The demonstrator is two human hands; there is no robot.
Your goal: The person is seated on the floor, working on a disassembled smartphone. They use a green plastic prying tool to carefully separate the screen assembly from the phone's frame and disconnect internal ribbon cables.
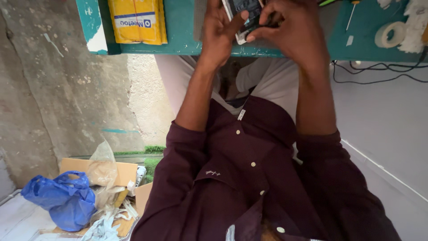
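Both my hands are raised over the edge of a teal table (183,31), with a small opened phone (244,20) held between them. Its back is off and dark inner parts show. My left hand (218,33) grips the phone's left side, thumb pressed across its lower edge. My right hand (292,31) curls over the phone's right side, fingertips on its top. Most of the phone is hidden by my fingers. My dark maroon sleeves and shirt fill the lower part of the view.
A yellow box (137,20) lies on the table at the left. A roll of white tape (391,35), a thin screwdriver (352,13) and black cables (379,69) are at the right. On the floor stands a cardboard box (118,174) with a blue plastic bag (64,201) and scraps.
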